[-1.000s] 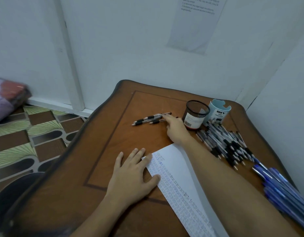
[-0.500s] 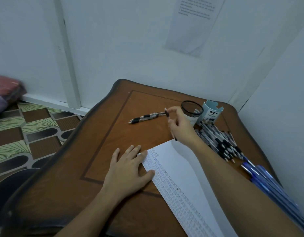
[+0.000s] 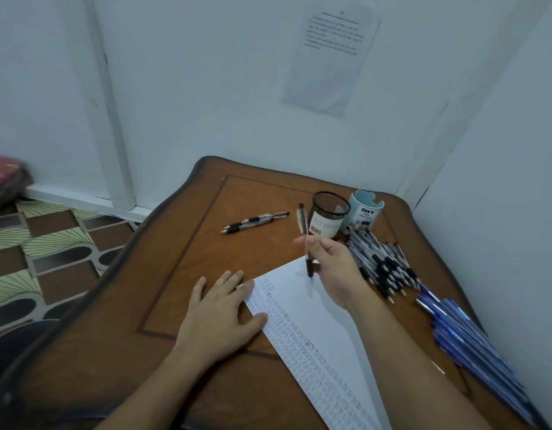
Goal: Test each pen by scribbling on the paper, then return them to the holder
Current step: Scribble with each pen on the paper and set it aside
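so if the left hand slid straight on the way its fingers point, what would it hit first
Likely the two black-and-silver pens lying on the brown wooden table; only bare wood shows between them and the left hand. Depth is hard to judge.

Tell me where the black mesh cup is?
Head view: the black mesh cup stands far right on the wooden table, just left of the pale blue organiser cup.

Your paper (image 3: 324,308) lies near on the worktop (image 3: 181,274); holders (image 3: 329,218) stand far right, two pens (image 3: 254,221) to their left.
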